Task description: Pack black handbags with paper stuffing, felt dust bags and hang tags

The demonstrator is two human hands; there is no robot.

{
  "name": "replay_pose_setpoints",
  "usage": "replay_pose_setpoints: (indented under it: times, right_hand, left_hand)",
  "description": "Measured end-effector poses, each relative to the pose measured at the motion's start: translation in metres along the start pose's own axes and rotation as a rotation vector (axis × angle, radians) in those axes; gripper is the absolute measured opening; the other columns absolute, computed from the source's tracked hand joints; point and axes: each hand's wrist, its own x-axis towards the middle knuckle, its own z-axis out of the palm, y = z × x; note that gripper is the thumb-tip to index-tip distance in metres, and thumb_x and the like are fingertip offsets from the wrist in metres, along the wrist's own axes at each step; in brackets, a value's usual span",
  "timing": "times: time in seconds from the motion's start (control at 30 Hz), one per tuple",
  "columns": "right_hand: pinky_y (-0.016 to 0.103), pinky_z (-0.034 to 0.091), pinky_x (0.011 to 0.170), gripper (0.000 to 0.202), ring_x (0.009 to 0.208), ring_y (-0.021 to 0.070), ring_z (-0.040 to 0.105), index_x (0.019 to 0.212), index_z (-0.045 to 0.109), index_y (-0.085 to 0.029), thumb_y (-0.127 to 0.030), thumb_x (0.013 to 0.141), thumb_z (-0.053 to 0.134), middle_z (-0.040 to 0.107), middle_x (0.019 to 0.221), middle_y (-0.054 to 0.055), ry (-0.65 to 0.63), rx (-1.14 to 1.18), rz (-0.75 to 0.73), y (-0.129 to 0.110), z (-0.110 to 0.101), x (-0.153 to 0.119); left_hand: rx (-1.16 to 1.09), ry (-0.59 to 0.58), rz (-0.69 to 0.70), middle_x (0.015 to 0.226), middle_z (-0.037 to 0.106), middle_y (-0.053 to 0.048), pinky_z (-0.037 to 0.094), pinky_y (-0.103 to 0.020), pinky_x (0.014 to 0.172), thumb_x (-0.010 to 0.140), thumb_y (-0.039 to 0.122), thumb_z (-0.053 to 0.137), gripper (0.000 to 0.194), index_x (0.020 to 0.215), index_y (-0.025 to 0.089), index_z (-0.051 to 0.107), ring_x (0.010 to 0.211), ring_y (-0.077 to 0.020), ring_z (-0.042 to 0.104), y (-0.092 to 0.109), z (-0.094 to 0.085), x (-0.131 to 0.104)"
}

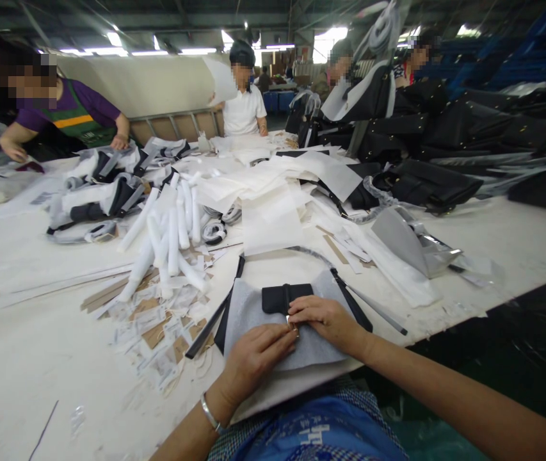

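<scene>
A black handbag (222, 330) lies at the table's front edge, a grey-white sheet (246, 307) spread over its front. Through the sheet shows a black flap (273, 299) with a narrow strap down its middle. At the strap's lower end is a small gold-coloured metal clasp (290, 322). My left hand (259, 352), fingers together, has its fingertips at the lower left of this clasp. From the right, my right hand (328, 323) closes its fingertips on the clasp's upper part. The exact finger contact is partly hidden. The bag's wrapped handle (296, 250) arches behind the flap.
Left of the bag are white rolls (174, 237) and scattered tags (157, 330). White paper sheets (273, 218) lie behind it. Black bags (436, 182) are heaped at right, wrapped straps (95, 198) at left. Several co-workers, one in a white shirt (244, 109), stand around the table.
</scene>
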Motion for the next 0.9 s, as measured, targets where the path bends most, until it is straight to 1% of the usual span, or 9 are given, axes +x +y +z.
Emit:
replay_pose_setpoints:
  times: [0.1,0.17,0.3,0.5,0.57,0.7,0.77,0.83,0.9]
  right_hand:
    - [0.031,0.057,0.087,0.028,0.099,0.0166,0.067,0.099,0.077,-0.024,-0.014,0.096,0.051,0.074,0.098,0.005,-0.002,-0.101,-0.030,0.002,0.001,0.000]
    - [0.031,0.058,0.085,0.028,0.097,0.0167,0.067,0.101,0.077,-0.024,-0.015,0.097,0.051,0.073,0.097,0.006,-0.023,-0.132,-0.029,0.003,0.001,0.001]
    - [0.032,0.057,0.087,0.030,0.100,0.0166,0.066,0.107,0.075,-0.026,-0.015,0.098,0.049,0.072,0.101,0.005,-0.071,-0.136,0.016,0.003,0.001,0.000]
    - [0.034,0.055,0.091,0.031,0.105,0.0191,0.064,0.107,0.075,-0.022,-0.015,0.099,0.046,0.072,0.103,0.008,-0.091,-0.146,-0.012,-0.001,0.001,0.000]
    - [0.035,0.055,0.091,0.030,0.105,0.0195,0.063,0.108,0.075,-0.021,-0.015,0.099,0.046,0.071,0.103,0.009,-0.113,-0.159,-0.011,-0.002,0.001,0.001]
    - [0.034,0.054,0.089,0.027,0.103,0.0200,0.063,0.106,0.074,-0.019,-0.019,0.100,0.048,0.070,0.102,0.009,-0.181,-0.206,0.009,-0.005,0.001,0.003]
    - [0.034,0.053,0.089,0.026,0.104,0.0202,0.061,0.108,0.072,-0.018,-0.020,0.100,0.048,0.069,0.103,0.009,-0.225,-0.242,0.011,-0.007,-0.001,0.004]
    - [0.033,0.051,0.089,0.025,0.104,0.0202,0.059,0.111,0.071,-0.019,-0.022,0.101,0.048,0.068,0.105,0.008,-0.259,-0.282,-0.015,-0.010,-0.003,0.006]
    - [0.033,0.050,0.087,0.023,0.101,0.0197,0.059,0.111,0.070,-0.019,-0.022,0.101,0.049,0.068,0.106,0.008,-0.299,-0.327,-0.083,-0.011,-0.006,0.009]
  left_hand:
    - [0.010,-0.016,0.008,0.116,0.070,-0.007,0.057,-0.031,0.090,0.097,0.021,0.055,0.036,0.133,0.022,0.054,0.106,-0.0171,0.067,-0.002,0.001,-0.003]
    - [0.021,-0.038,0.002,0.120,0.069,-0.007,0.057,-0.031,0.088,0.097,0.022,0.055,0.036,0.134,0.023,0.054,0.106,-0.0179,0.067,-0.002,0.000,-0.004]
    - [0.035,-0.069,-0.028,0.122,0.067,-0.008,0.057,-0.032,0.085,0.097,0.023,0.056,0.037,0.134,0.022,0.053,0.104,-0.0191,0.067,0.000,-0.002,-0.004]
    - [0.010,-0.098,-0.025,0.109,0.071,-0.005,0.056,-0.032,0.085,0.097,0.021,0.055,0.030,0.128,0.020,0.055,0.097,-0.0180,0.066,0.003,-0.002,-0.001]
    - [0.005,-0.121,-0.044,0.111,0.070,-0.006,0.056,-0.033,0.084,0.098,0.020,0.054,0.029,0.126,0.019,0.056,0.098,-0.0187,0.066,0.004,-0.004,0.002]
    - [-0.012,-0.161,-0.073,0.121,0.067,-0.009,0.054,-0.036,0.092,0.098,0.021,0.052,0.032,0.129,0.018,0.056,0.109,-0.0208,0.062,0.007,-0.010,0.007]
    - [-0.022,-0.173,-0.083,0.122,0.066,-0.009,0.054,-0.037,0.092,0.097,0.021,0.052,0.033,0.130,0.018,0.055,0.109,-0.0205,0.063,0.008,-0.013,0.008]
    - [-0.040,-0.183,-0.099,0.121,0.067,-0.009,0.055,-0.037,0.091,0.097,0.021,0.051,0.033,0.130,0.018,0.056,0.106,-0.0203,0.063,0.009,-0.014,0.008]
    - [-0.062,-0.191,-0.114,0.119,0.067,-0.008,0.056,-0.036,0.090,0.097,0.019,0.050,0.032,0.129,0.019,0.057,0.105,-0.0201,0.064,0.009,-0.014,0.008]
